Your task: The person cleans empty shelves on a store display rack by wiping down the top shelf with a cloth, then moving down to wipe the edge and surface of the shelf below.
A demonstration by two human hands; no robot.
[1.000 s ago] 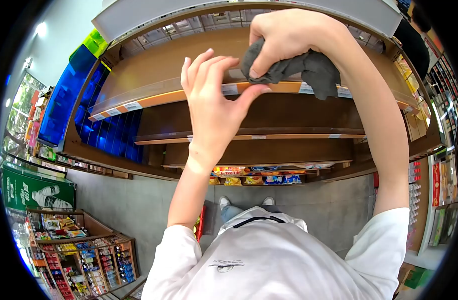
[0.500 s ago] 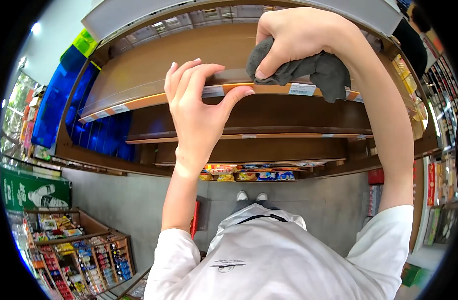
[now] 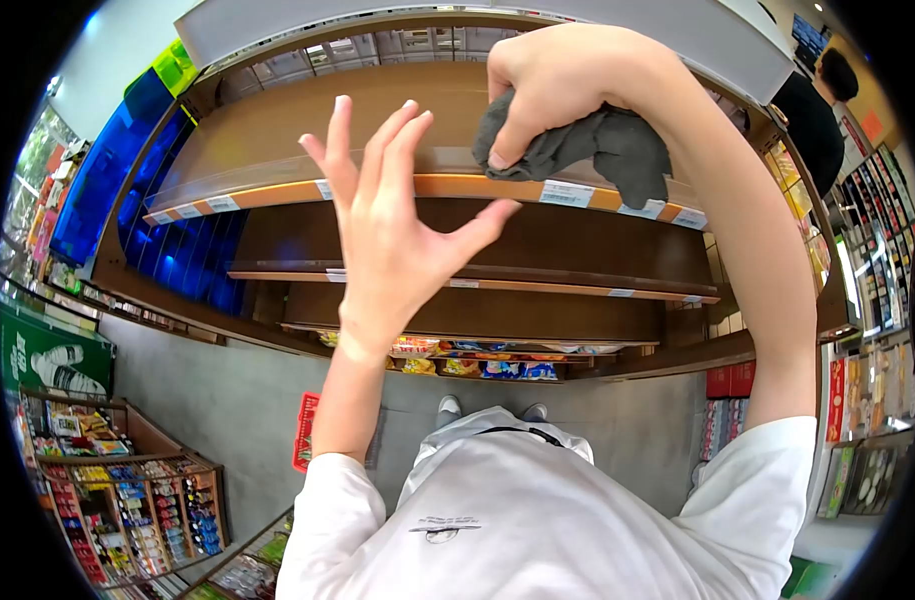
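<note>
A person in a white T-shirt (image 3: 537, 500) is standing before a brown display rack, facing its upper shelf (image 3: 277, 120). At the front edge of this upper shelf, right of its middle, the right hand (image 3: 567, 85) is closing firmly around a bunched dark grey cloth (image 3: 627, 150), thumb pressing on its near side. The cloth is lying along that edge, and its loose end is hanging down over the strip of price labels (image 3: 567, 193). The left hand (image 3: 387, 220) is holding nothing; it is hovering by the same edge, left of the cloth, fingers spreading wide and thumb pointing toward the cloth. Whether its fingers are touching the upper shelf, I cannot tell. Below the upper shelf, a middle shelf (image 3: 537, 240) is running across, and colourful snack packets (image 3: 502, 369) are sitting far beneath. A red basket (image 3: 304, 432) is resting on the floor, below and left of the upper shelf. Beyond its right end, another person in black (image 3: 812, 130) is showing partly.
</note>
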